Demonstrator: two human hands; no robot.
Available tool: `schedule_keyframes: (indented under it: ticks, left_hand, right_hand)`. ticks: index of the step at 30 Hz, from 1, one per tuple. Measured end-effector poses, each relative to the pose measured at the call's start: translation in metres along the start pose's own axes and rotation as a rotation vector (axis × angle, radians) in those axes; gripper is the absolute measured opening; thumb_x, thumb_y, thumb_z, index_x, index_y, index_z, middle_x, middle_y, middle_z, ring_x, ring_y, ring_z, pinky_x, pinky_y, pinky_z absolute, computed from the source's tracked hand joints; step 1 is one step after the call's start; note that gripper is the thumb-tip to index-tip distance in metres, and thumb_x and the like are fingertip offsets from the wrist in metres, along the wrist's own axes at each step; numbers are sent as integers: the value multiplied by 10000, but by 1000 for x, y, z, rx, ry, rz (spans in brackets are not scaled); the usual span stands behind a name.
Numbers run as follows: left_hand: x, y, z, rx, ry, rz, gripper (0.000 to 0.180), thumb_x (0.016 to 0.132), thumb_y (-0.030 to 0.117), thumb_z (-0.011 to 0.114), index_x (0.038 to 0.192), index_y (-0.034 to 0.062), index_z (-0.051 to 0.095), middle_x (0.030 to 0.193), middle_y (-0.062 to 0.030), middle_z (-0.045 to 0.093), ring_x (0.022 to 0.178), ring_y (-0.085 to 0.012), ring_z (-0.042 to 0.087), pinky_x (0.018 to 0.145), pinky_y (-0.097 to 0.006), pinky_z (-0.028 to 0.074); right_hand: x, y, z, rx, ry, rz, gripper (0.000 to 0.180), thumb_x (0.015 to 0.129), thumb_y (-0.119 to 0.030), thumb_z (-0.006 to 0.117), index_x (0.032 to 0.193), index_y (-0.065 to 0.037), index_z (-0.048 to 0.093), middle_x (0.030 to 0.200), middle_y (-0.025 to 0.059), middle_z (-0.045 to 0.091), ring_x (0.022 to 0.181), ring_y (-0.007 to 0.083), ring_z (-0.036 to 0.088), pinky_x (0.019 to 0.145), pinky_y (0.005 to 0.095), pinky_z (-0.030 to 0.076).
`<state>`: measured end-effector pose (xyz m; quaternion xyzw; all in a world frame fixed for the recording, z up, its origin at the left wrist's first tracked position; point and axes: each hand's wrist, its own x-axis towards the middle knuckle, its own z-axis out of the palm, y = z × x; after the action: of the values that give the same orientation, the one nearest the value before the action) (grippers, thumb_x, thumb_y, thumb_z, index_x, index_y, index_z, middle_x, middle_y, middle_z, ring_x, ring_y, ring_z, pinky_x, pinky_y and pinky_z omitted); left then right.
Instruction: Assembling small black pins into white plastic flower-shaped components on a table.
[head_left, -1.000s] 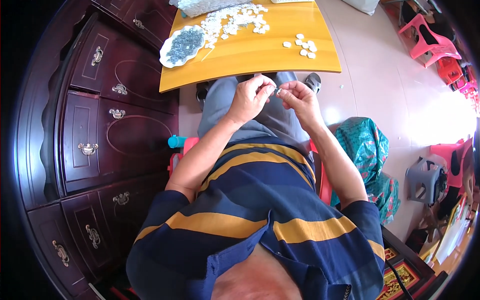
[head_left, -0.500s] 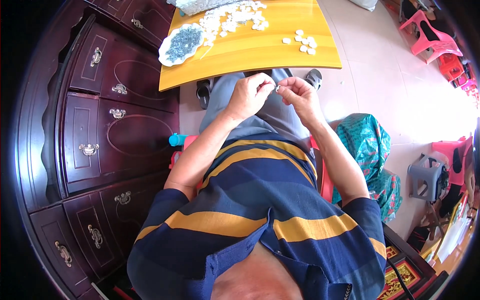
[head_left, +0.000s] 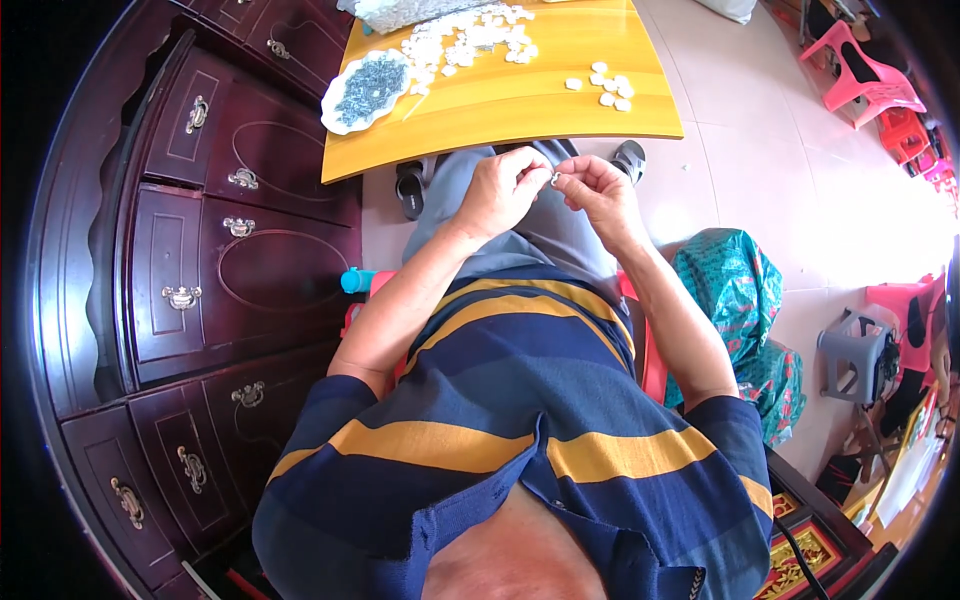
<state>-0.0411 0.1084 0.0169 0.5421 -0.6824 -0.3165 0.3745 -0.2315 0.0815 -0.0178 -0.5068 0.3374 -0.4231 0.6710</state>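
My left hand (head_left: 500, 195) and my right hand (head_left: 600, 200) meet above my lap, just short of the table's near edge. Thumb and fingers of both are pinched together. A tiny whitish piece (head_left: 555, 179) shows at the right fingertips, its kind too small to tell. What the left fingertips grip is hidden. On the yellow wooden table (head_left: 510, 115) ahead, a white scalloped dish (head_left: 338, 118) holds many small dark grey pieces (head_left: 372, 88). Many small white pieces (head_left: 455, 45) are spread beside it, with a separate group of white pieces (head_left: 608, 98) at the right.
A clear plastic bag (head_left: 400, 12) lies at the table's far edge. Dark wooden drawers (head_left: 270, 270) line my left. To my right are green plastic bags (head_left: 728, 285), a grey stool (head_left: 852, 355) and a pink chair (head_left: 865, 75).
Both hands stay together in nearly the same place, with only slight finger movement at the tiny piece. The view has shifted very slightly.
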Motion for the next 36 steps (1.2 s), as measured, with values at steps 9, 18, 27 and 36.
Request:
schedule_keyframes:
  ticks: [9, 18, 27, 36]
  left_hand:
    - [3, 4, -1, -57, 20, 2, 106, 976, 108, 636, 980, 8, 671, 792, -47, 686, 661, -116, 658, 614, -260, 524]
    - [6, 7, -2, 31, -28, 23, 108, 965, 112, 633, 933, 15, 667, 741, -38, 675, 634, -110, 650, 597, -264, 511]
    - [5, 9, 0, 22, -19, 28, 105, 956, 105, 629, 913, 16, 666, 719, -42, 670, 612, -117, 654, 578, -269, 510]
    - [3, 5, 8, 156, 119, 66, 108, 908, 131, 667, 855, 38, 685, 721, -141, 693, 650, -320, 689, 610, -387, 533]
  right_hand:
    - [2, -1, -2, -1, 4, -21, 119, 959, -103, 711, 1069, -57, 708, 880, -6, 704, 763, 56, 595, 677, 208, 480]
    - [1, 0, -2, -43, 23, -29, 114, 953, -86, 714, 1058, -41, 712, 859, -16, 697, 749, 43, 592, 674, 198, 482]
    - [1, 2, 0, -50, 59, -24, 110, 918, -40, 718, 1022, -6, 707, 829, -4, 688, 723, 51, 589, 660, 197, 488]
    - [2, 2, 5, -64, 95, 35, 87, 931, -75, 715, 1008, -34, 716, 833, -5, 697, 720, 52, 587, 666, 204, 478]
